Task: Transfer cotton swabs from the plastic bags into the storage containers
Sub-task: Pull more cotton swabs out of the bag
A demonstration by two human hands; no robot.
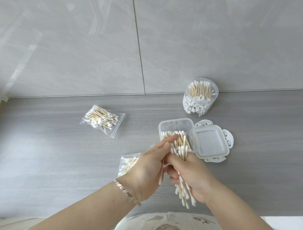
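Observation:
My right hand [191, 177] grips a thick bundle of cotton swabs [183, 188] with wooden sticks, its top end reaching over the near rim of a clear square container [176, 124] that holds more swabs. My left hand [151, 163] is flat against the bundle's left side, fingers stretched toward the container, with one swab between the two hands. A plastic bag [127, 164] with swabs lies under my left hand, mostly hidden. Another zip bag of swabs [102, 120] lies to the left. A round clear jar [200, 96] full of swabs stands at the back.
The square container's lid [211, 143] with snap clips lies open to its right. Everything rests on a grey wood-grain counter [49, 151] against a grey tiled wall [99, 34]. A bracelet is on my left wrist.

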